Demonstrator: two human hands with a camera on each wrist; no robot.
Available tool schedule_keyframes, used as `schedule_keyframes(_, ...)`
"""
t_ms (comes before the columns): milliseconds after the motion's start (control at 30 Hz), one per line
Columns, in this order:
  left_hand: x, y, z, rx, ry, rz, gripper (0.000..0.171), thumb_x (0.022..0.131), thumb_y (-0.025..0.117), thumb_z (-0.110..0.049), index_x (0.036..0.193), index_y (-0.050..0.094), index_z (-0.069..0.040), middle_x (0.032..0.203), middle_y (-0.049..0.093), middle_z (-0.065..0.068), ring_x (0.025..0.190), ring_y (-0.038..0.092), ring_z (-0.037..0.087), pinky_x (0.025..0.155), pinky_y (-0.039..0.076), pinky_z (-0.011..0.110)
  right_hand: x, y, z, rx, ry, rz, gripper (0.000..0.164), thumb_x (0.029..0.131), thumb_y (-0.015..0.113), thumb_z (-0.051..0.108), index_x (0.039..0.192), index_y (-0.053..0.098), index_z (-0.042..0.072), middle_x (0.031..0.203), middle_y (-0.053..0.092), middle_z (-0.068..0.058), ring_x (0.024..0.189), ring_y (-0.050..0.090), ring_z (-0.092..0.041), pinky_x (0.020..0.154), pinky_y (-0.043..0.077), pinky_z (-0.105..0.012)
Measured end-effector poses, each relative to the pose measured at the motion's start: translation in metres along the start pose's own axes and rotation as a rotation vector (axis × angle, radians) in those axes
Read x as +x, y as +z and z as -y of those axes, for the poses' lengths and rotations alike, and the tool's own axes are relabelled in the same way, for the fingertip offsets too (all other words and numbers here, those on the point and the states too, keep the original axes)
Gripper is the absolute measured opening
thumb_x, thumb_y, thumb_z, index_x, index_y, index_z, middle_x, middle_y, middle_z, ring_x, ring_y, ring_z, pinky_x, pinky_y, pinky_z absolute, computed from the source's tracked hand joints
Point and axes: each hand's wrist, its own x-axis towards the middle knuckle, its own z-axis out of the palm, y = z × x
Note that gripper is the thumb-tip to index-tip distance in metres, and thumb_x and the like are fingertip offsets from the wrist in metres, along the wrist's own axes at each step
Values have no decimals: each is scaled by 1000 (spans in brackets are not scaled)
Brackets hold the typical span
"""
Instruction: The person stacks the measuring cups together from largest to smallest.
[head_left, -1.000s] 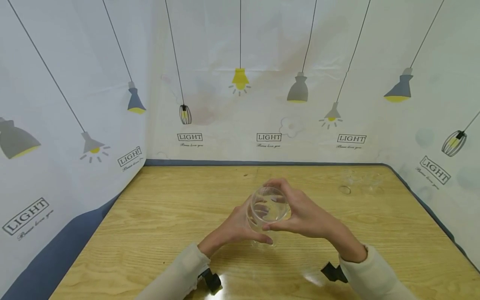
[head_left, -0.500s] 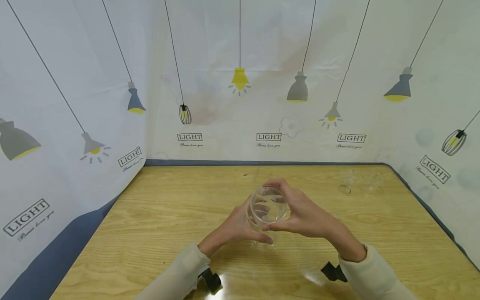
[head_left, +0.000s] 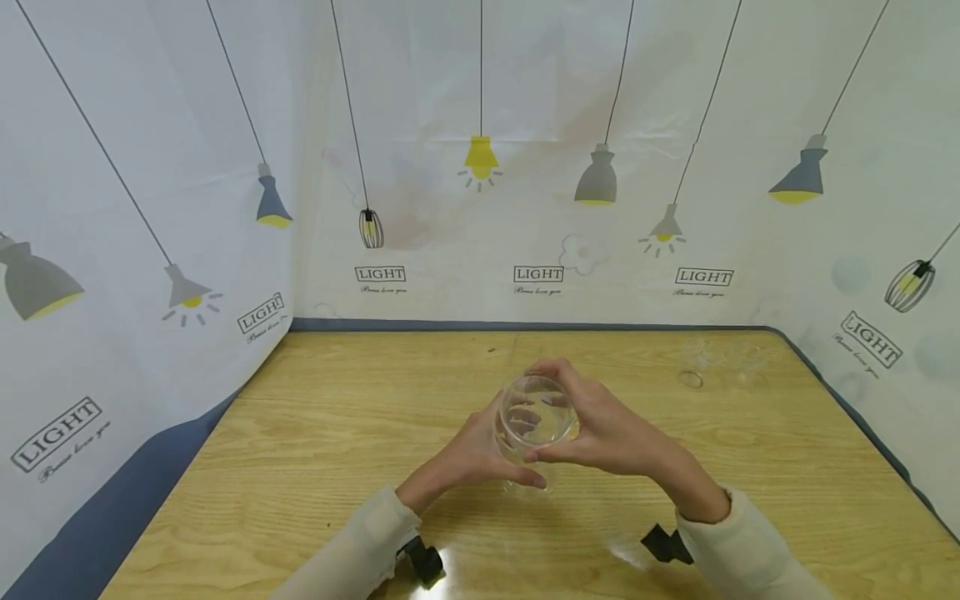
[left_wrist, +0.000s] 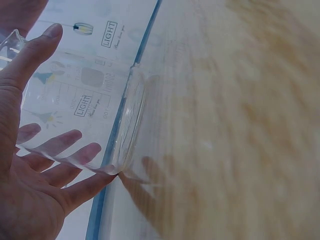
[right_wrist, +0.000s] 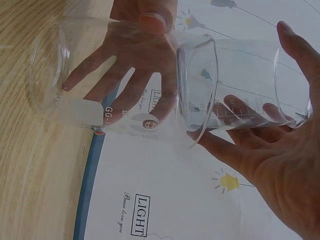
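Two clear glass beakers stand one above the other at the middle of the table. My left hand (head_left: pixel 468 450) holds the larger, lower beaker (right_wrist: pixel 148 121), fingers spread round its far side and thumb on the near side. Its base appears to rest on the tabletop in the left wrist view. With thumb and fingers my right hand (head_left: pixel 611 425) grips the smaller, upper beaker (right_wrist: pixel 245 55). The small beaker is upright, its bottom just inside the large one's rim. White graduation marks show on both. From the head view, the upper rim hides most of the lower beaker.
More clear glassware (head_left: pixel 697 358) stands at the back right of the wooden table (head_left: pixel 360 392), too faint to tell its kind. A lamp-printed sheet (head_left: pixel 435 233) walls the back and both sides. Black camera mounts (head_left: pixel 423 562) hang at both wrists.
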Motion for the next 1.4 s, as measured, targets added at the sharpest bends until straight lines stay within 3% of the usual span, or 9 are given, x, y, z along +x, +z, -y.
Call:
schedule_keyframes(200,0,0,1,-7,7,-4,117,68,100,-28,159,27,-40,144,60,8,127,64,18,101,56,32,0,1,-2,17,7,13,86,82,90,29,147,39,9,140,60,-8,131,62,-32,108,53,-49)
schedule_keyframes(467,1,0,1,-12,14,1,115,68,100,-28,158,28,-40,146,58,15,129,63,26,102,55,33,1,2,-2,11,-3,10,85,81,90,30,147,39,11,139,61,-7,130,63,-31,106,53,-50)
schedule_keyframes(833,1,0,2,22,20,-10,116,68,100,-30,158,28,-39,144,60,15,126,64,20,100,56,33,3,6,-5,3,-30,5,84,80,92,27,144,41,12,137,62,-6,130,63,-29,108,52,-51)
schedule_keyframes(1067,2,0,1,37,27,-7,114,69,99,-32,158,28,-41,146,58,17,129,64,30,101,55,35,3,7,-7,12,-41,11,83,79,92,23,143,41,11,137,63,-8,130,63,-30,108,52,-53)
schedule_keyframes(1400,1,-1,-1,46,19,4,112,71,98,-32,157,28,-44,150,54,12,130,63,26,99,56,35,3,8,-9,9,-38,27,83,80,92,23,144,40,13,138,63,-7,131,63,-29,109,52,-48)
